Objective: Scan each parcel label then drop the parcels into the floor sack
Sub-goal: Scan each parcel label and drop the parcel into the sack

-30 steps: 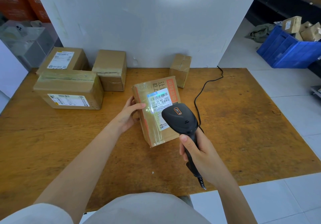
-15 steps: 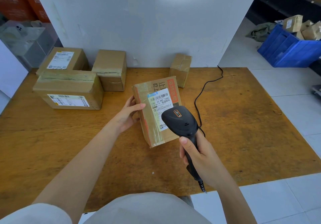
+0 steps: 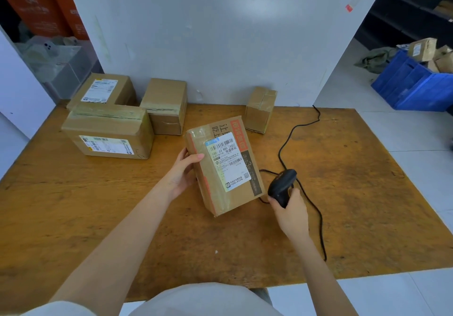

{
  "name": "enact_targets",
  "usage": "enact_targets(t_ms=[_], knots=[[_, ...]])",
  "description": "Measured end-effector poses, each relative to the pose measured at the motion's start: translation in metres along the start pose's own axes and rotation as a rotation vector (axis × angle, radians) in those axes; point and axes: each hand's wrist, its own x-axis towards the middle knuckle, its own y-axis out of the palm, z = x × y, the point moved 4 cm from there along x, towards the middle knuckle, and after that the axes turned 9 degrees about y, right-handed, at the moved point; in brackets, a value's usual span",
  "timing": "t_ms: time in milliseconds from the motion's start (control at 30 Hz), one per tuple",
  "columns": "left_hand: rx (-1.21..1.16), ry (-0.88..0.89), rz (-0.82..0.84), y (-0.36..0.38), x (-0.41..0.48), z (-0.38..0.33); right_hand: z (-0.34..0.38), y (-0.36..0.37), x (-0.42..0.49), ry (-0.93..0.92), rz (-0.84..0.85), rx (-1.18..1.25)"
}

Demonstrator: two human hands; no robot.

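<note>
Gripping the left side of the parcel, the left hand has its thumb laid over the top edge and its fingers behind the side wall, keeping the parcel tilted with its white label facing up. At 3 o'clock from the parcel, just beside its lower right corner, the right hand is clenched around the handle of the black scanner, whose head is low over the wooden table. The scanner cable runs across the table toward 12 o'clock and off the far edge. At 10 o'clock from the held parcel, three more boxes sit grouped together; a small box stands at 1 o'clock by the wall. At 2 o'clock, on the floor, a blue crate holds further parcels.
</note>
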Motion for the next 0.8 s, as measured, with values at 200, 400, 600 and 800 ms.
enact_targets(t_ms=[200,400,600,800], knots=[[0.027,0.027,-0.066,-0.006,-0.019,0.000,-0.007,0.025,0.024,0.020,-0.066,-0.319],[0.078,0.015,-0.156,-0.009,-0.038,0.004,-0.003,0.026,0.023,-0.012,-0.056,-0.426],[0.008,0.020,-0.336,0.000,-0.058,0.004,0.039,-0.012,0.001,-0.360,0.024,0.131],[-0.142,-0.013,-0.506,0.009,-0.092,0.009,0.088,-0.010,-0.034,-0.437,0.612,0.429]])
